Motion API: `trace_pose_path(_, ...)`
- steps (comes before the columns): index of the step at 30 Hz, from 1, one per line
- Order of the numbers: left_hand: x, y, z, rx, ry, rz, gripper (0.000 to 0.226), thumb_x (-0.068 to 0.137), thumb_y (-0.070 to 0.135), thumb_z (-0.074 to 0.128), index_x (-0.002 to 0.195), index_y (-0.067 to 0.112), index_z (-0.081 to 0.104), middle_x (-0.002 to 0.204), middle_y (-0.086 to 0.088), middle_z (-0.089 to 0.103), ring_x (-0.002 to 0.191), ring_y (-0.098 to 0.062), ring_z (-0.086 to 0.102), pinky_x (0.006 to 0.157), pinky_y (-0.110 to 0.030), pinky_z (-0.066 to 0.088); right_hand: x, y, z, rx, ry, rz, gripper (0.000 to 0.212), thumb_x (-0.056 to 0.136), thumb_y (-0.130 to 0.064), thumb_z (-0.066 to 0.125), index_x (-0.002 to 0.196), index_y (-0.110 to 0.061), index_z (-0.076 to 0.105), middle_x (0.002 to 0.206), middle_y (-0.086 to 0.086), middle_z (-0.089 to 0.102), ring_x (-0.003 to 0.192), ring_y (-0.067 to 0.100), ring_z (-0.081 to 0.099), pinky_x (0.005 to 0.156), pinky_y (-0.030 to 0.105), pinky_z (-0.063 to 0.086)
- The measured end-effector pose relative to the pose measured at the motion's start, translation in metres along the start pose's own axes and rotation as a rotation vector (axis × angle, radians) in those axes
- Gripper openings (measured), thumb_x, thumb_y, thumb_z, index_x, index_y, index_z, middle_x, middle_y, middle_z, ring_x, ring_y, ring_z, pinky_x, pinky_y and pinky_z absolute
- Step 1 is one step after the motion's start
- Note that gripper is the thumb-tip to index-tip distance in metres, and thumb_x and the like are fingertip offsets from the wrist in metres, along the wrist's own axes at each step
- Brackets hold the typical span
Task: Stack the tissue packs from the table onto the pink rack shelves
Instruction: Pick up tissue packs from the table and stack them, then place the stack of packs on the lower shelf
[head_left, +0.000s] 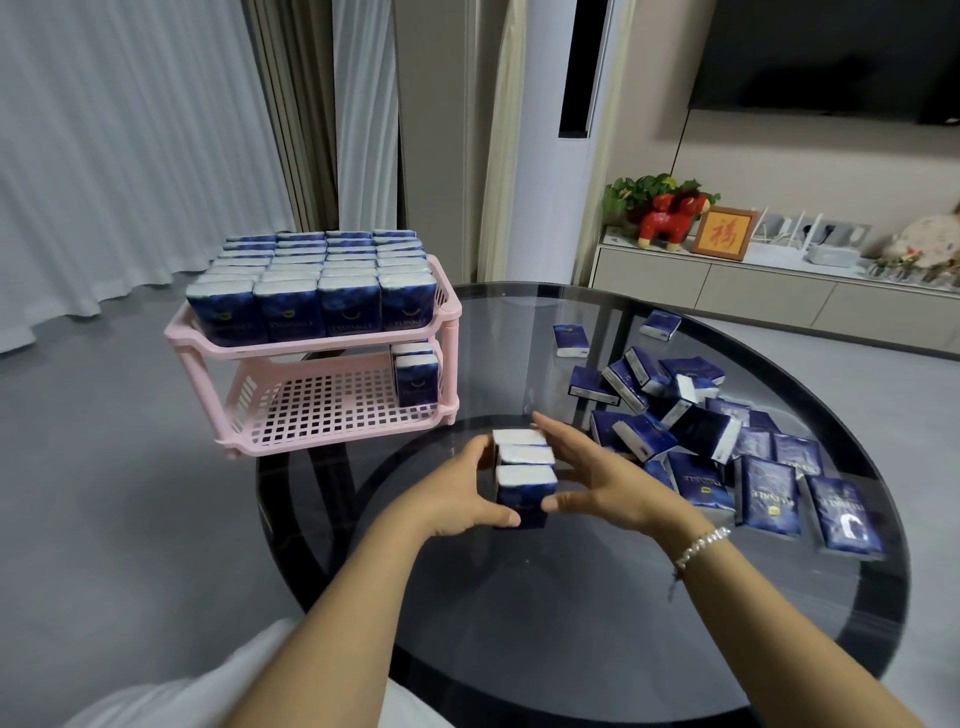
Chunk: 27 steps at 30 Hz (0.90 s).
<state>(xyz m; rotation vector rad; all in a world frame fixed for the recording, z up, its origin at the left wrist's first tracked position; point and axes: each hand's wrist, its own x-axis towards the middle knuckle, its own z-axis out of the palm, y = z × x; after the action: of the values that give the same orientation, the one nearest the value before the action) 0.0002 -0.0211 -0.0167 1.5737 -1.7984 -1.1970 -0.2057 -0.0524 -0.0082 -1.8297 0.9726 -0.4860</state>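
A row of three dark blue tissue packs (523, 470) stands upright on the round glass table (571, 623), clamped between both hands. My left hand (460, 491) grips the row's left side with the thumb at the front. My right hand (592, 475) presses the right side, fingers reaching along the packs. The pink two-shelf rack (322, 410) stands at the table's left edge. Its top shelf is filled with upright packs (317, 286). On the lower shelf a few packs (415, 376) stand at the right end. Several loose packs (727, 447) lie scattered to the right.
A low white cabinet (753, 291) with a red figurine, a framed picture and a plant stands behind the table. Curtains hang behind the rack. A dark TV screen is on the wall at the upper right. Grey floor surrounds the table.
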Motion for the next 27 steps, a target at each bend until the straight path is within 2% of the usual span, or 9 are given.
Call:
trace_pose_path(4, 0.001, -0.001, 0.006, 0.032, 0.000, -0.009, 0.111, 0.074, 0.027, 0.079, 0.152, 0.034, 0.000, 0.155, 0.009, 0.026, 0.142, -0.016, 0.027, 0.116, -0.037, 0.028, 0.001, 0.005, 0.002, -0.011, -0.016, 0.012, 0.096, 0.079, -0.004, 0.070, 0.142, -0.048, 0.012, 0.151, -0.010, 0.030, 0.138, 0.006, 0.030, 0.113, 0.035, 0.032)
trace_pose_path(6, 0.002, 0.000, 0.008, 0.032, 0.018, -0.007, 0.113, 0.075, 0.028, 0.078, 0.152, 0.034, -0.004, 0.157, 0.007, 0.022, 0.143, -0.016, 0.026, 0.116, -0.038, 0.027, 0.000, 0.006, 0.002, 0.017, -0.031, 0.016, 0.095, 0.082, -0.001, 0.066, 0.143, -0.046, 0.008, 0.149, -0.012, 0.028, 0.137, 0.005, 0.029, 0.110, 0.027, 0.035)
trace_pose_path(9, 0.003, 0.000, 0.010, -0.017, 0.065, 0.037, 0.106, 0.074, 0.024, 0.080, 0.152, 0.029, 0.008, 0.151, 0.007, 0.034, 0.134, -0.010, 0.036, 0.109, -0.029, 0.033, 0.001, 0.005, 0.005, 0.079, -0.047, 0.027, 0.092, 0.086, 0.004, 0.059, 0.147, -0.036, 0.002, 0.145, -0.016, 0.026, 0.134, 0.001, 0.029, 0.102, 0.015, 0.038)
trace_pose_path(11, 0.003, 0.001, 0.009, -0.045, 0.111, 0.054, 0.092, 0.073, 0.021, 0.081, 0.146, 0.027, 0.024, 0.141, 0.010, 0.044, 0.124, -0.006, 0.042, 0.100, -0.023, 0.035, 0.003, 0.006, 0.007, 0.123, -0.033, 0.029, 0.089, 0.086, 0.005, 0.058, 0.149, -0.031, 0.006, 0.150, -0.011, 0.027, 0.136, 0.005, 0.030, 0.108, 0.025, 0.037)
trace_pose_path(13, 0.003, 0.000, 0.004, -0.076, 0.140, 0.055, 0.081, 0.072, 0.019, 0.081, 0.138, 0.027, 0.035, 0.131, 0.012, 0.050, 0.122, -0.006, 0.047, 0.099, -0.024, 0.038, 0.006, 0.005, 0.007, 0.171, -0.008, 0.024, 0.083, 0.085, 0.004, 0.059, 0.148, -0.027, 0.015, 0.150, -0.007, 0.033, 0.135, 0.007, 0.035, 0.109, 0.030, 0.037)
trace_pose_path(18, -0.002, -0.006, -0.026, -0.135, 0.200, 0.013, 0.081, 0.068, 0.019, 0.084, 0.135, 0.027, 0.040, 0.130, 0.011, 0.055, 0.119, -0.008, 0.052, 0.105, -0.032, 0.042, 0.023, -0.014, 0.016, 0.238, 0.038, -0.051, 0.072, 0.083, 0.001, 0.063, 0.142, -0.026, 0.031, 0.130, -0.019, 0.047, 0.116, -0.005, 0.049, 0.089, 0.013, 0.048)
trace_pose_path(20, -0.006, -0.012, -0.040, -0.156, 0.244, 0.003, 0.075, 0.067, 0.016, 0.085, 0.129, 0.027, 0.044, 0.125, 0.011, 0.058, 0.116, -0.008, 0.056, 0.103, -0.032, 0.044, 0.034, -0.020, 0.022, 0.226, 0.064, -0.083, 0.066, 0.083, -0.008, 0.066, 0.140, -0.026, 0.037, 0.128, -0.018, 0.050, 0.113, -0.004, 0.052, 0.090, 0.015, 0.048)
trace_pose_path(24, -0.013, -0.024, -0.067, -0.173, 0.308, -0.040, 0.071, 0.070, 0.012, 0.083, 0.127, 0.026, 0.043, 0.116, 0.015, 0.057, 0.109, -0.004, 0.056, 0.092, -0.021, 0.043, 0.062, -0.023, 0.041, 0.215, 0.304, -0.096, 0.044, 0.087, -0.027, 0.062, 0.130, -0.028, 0.049, 0.131, -0.007, 0.054, 0.119, 0.009, 0.052, 0.102, 0.034, 0.045)
trace_pose_path(27, -0.009, -0.034, -0.083, -0.185, 0.319, -0.066, 0.073, 0.071, 0.013, 0.082, 0.131, 0.025, 0.041, 0.125, 0.011, 0.056, 0.114, -0.007, 0.054, 0.101, -0.028, 0.042, 0.087, -0.020, 0.055, 0.219, 0.497, -0.074, 0.038, 0.091, -0.023, 0.057, 0.129, -0.023, 0.051, 0.128, -0.007, 0.055, 0.115, 0.007, 0.052, 0.099, 0.027, 0.044)
